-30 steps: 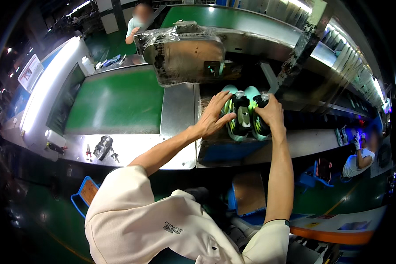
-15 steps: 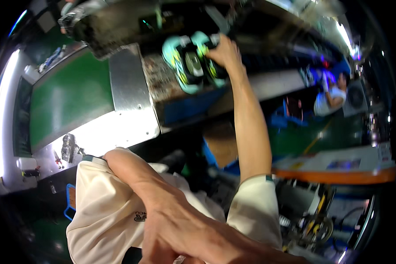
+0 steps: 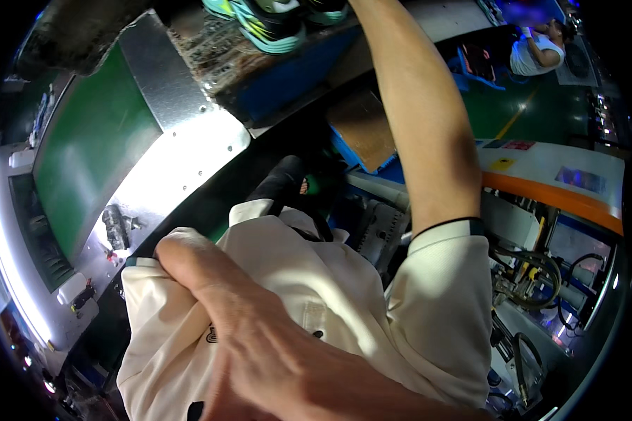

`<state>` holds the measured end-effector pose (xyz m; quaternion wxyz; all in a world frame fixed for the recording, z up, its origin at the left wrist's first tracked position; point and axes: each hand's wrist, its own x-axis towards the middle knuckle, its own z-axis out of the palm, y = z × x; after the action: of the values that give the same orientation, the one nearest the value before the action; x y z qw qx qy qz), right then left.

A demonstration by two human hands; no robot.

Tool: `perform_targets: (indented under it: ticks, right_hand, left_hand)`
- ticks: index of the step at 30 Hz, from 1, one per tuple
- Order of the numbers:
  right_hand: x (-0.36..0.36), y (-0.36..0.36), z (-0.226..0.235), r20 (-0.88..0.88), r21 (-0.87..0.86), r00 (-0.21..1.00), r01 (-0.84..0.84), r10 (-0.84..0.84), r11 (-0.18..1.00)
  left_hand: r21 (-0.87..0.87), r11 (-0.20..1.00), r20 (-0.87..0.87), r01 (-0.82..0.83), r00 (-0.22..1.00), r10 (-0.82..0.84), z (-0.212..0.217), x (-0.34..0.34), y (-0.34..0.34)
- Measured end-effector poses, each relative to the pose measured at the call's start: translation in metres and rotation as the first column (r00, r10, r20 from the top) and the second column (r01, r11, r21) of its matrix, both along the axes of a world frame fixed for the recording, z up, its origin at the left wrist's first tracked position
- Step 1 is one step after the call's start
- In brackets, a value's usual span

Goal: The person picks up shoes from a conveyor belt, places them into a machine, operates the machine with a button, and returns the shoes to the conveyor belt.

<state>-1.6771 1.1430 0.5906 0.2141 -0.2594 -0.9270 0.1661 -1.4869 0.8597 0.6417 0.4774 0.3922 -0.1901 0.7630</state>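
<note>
My left arm bends across my chest, and my left hand (image 3: pixel 281 368) is large and close at the lower edge. Its fingers run out of sight, so whether they hold anything is hidden. From the right sleeve, my right forearm (image 3: pixel 428 119) stretches up past the top edge; the hand itself lies outside the picture. Beside that forearm, cut off by the top edge, are two teal, black and yellow sports shoes (image 3: pixel 270 31). They rest on a worn, rough-topped ledge (image 3: pixel 214 52) with a blue side.
A green belt (image 3: pixel 91 140) and a bright metal plate (image 3: pixel 189 151) lie at left, with a dark wrapped object (image 3: pixel 114 226) near a lamp (image 3: pixel 10 245). An orange-edged white machine (image 3: pixel 562 175) stands right. Below the ledge is a brown-topped blue box (image 3: pixel 361 130). Another person (image 3: pixel 537 52) sits far right.
The view has tipped downward, so the shoes have shifted up to the top edge. My right hand, earlier at the right-hand shoe, has left the picture. My left arm stays bent across my chest.
</note>
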Motion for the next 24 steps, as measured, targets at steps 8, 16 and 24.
perform_targets:
  ticks: [8, 16, 24]
  right_hand:
    - [-0.021, -0.021, 0.000, 0.227, 0.145, 0.911, 0.317, -0.344, 0.937]
    - [0.016, -0.011, -0.013, 0.044, 0.013, 0.999, -0.010, 0.009, 1.000]
    - [0.048, -0.060, -0.046, -0.445, 0.165, 0.891, 0.175, -0.085, 0.971]
  left_hand:
    - [0.073, 0.989, -0.172, 0.130, 0.978, -0.116, 0.000, -0.027, -0.003]
    - [-0.470, 0.855, -0.478, 0.220, 0.750, -0.456, -0.072, -0.133, 0.004]
    - [-0.826, 0.538, -0.519, -0.169, 0.600, -0.609, -0.209, -0.152, -0.006]
